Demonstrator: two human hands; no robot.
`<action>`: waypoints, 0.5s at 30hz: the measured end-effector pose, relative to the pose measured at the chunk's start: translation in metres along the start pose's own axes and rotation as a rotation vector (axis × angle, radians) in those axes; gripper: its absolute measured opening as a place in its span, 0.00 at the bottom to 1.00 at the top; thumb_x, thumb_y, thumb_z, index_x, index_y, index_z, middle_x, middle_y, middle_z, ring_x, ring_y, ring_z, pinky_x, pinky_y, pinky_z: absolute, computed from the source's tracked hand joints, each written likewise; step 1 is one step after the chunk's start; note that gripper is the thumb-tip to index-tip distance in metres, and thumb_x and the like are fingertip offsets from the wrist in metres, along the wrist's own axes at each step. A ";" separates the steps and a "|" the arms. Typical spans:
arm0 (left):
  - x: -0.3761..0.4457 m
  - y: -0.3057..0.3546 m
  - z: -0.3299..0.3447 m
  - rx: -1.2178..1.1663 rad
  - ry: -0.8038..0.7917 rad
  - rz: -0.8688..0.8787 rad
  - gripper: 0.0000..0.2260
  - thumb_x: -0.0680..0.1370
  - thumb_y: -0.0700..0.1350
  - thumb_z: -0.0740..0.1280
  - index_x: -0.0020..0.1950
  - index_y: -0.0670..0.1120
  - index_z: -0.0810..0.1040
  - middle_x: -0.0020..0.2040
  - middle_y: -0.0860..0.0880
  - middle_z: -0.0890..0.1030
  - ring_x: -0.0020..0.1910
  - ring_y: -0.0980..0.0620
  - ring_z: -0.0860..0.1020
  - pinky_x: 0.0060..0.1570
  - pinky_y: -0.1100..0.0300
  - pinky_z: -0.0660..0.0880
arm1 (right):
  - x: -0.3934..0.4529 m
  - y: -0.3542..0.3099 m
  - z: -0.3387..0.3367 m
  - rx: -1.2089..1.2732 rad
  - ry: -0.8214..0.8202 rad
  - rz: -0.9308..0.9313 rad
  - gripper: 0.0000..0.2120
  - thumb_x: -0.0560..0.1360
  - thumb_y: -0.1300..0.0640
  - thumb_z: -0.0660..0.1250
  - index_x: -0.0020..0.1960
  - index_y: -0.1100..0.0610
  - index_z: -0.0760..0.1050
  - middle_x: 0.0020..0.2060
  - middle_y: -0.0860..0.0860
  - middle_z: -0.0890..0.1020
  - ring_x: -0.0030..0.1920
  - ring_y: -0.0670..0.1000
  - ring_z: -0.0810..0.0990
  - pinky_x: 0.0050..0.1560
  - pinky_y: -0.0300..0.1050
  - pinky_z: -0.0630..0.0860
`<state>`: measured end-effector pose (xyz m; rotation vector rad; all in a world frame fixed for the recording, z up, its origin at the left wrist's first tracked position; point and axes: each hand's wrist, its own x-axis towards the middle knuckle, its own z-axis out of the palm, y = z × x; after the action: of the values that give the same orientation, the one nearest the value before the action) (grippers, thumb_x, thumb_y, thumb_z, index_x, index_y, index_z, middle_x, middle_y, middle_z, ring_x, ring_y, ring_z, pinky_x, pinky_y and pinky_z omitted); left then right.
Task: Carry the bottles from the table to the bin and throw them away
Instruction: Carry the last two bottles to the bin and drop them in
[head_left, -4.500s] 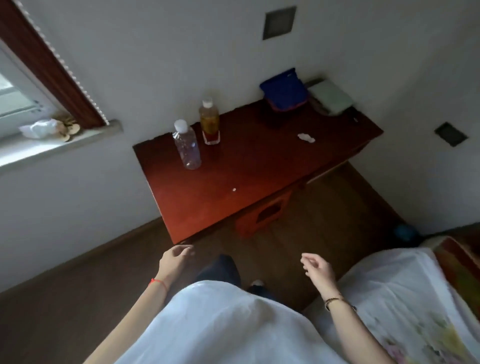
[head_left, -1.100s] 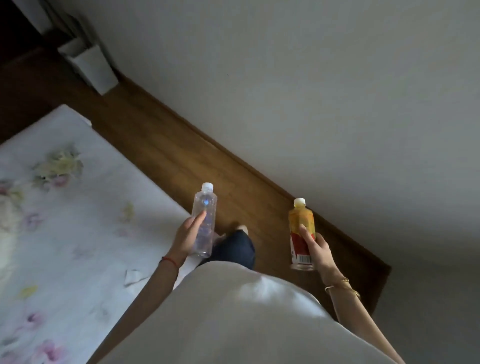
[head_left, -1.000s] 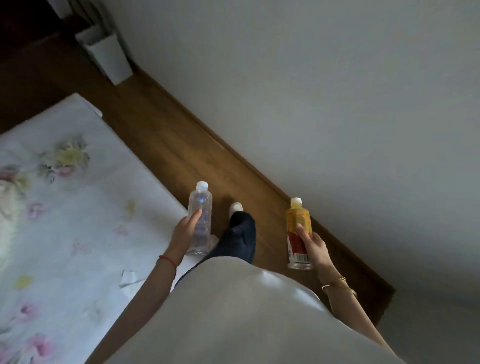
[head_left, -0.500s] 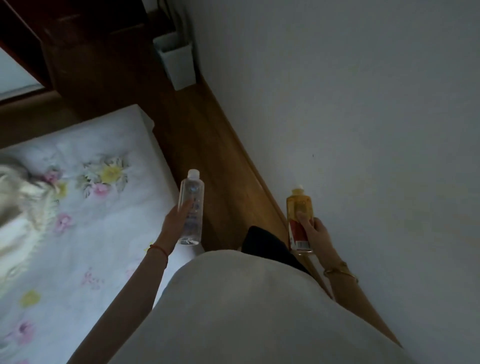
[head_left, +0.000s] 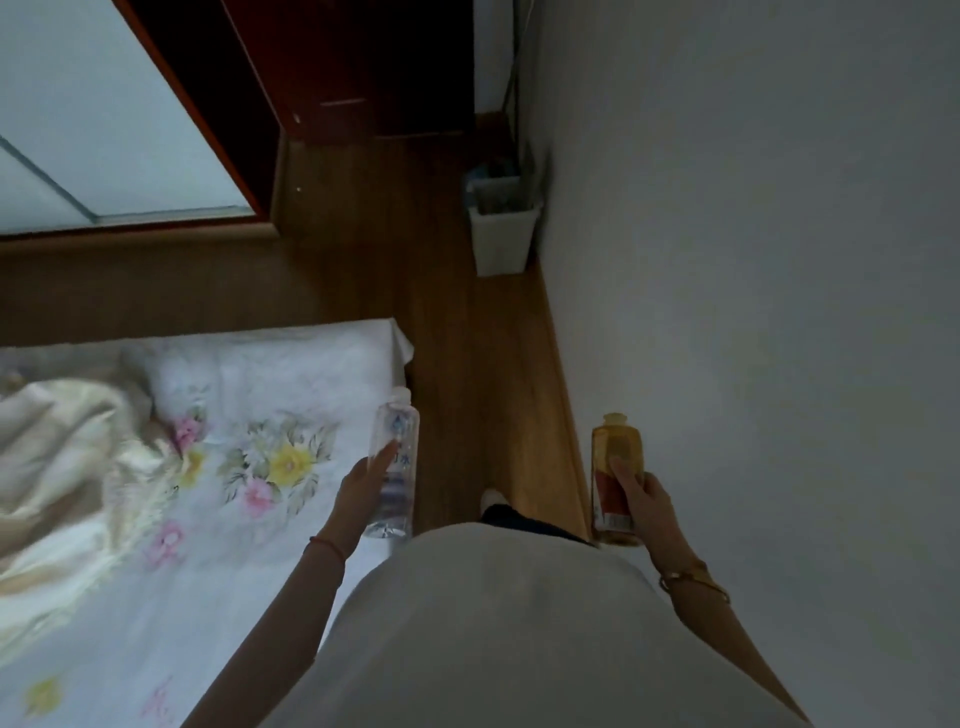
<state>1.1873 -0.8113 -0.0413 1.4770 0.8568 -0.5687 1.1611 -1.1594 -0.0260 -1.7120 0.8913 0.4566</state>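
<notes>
My left hand grips a clear plastic water bottle with a white cap, held upright beside the bed. An orange drink bottle with a red label stands upright in my right hand, close to the wall. The white rectangular bin sits on the wooden floor ahead, against the wall, with some rubbish inside it. Both bottles are well short of the bin.
A bed with a floral sheet and crumpled blanket fills the left. A grey wall runs along the right. A narrow wooden floor strip leads to the bin. Dark red furniture and a glass panel lie beyond.
I have taken both bottles off the table, turned and walked along the bed. The bin has come from the upper left toward the centre and grown nearer.
</notes>
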 end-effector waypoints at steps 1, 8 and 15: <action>0.008 0.026 0.001 -0.034 0.016 0.011 0.25 0.68 0.64 0.71 0.55 0.47 0.75 0.54 0.35 0.81 0.49 0.33 0.82 0.56 0.37 0.78 | 0.018 -0.030 0.004 -0.027 -0.028 -0.025 0.23 0.74 0.39 0.65 0.54 0.57 0.71 0.52 0.60 0.80 0.52 0.61 0.80 0.57 0.57 0.77; 0.079 0.144 0.004 -0.168 0.113 0.073 0.16 0.78 0.55 0.65 0.58 0.44 0.73 0.45 0.40 0.82 0.38 0.40 0.83 0.47 0.46 0.82 | 0.130 -0.172 0.052 -0.177 -0.196 -0.087 0.39 0.51 0.22 0.64 0.47 0.52 0.72 0.49 0.60 0.82 0.48 0.62 0.83 0.55 0.61 0.79; 0.193 0.254 0.008 -0.258 0.141 -0.008 0.18 0.78 0.56 0.65 0.58 0.43 0.72 0.49 0.38 0.80 0.41 0.40 0.82 0.40 0.51 0.80 | 0.234 -0.282 0.106 -0.186 -0.186 -0.041 0.25 0.73 0.38 0.64 0.55 0.59 0.71 0.56 0.63 0.80 0.50 0.60 0.79 0.57 0.55 0.76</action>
<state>1.5043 -0.7735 -0.0372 1.2887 1.0071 -0.3482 1.5387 -1.1049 -0.0396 -1.8182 0.6955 0.6766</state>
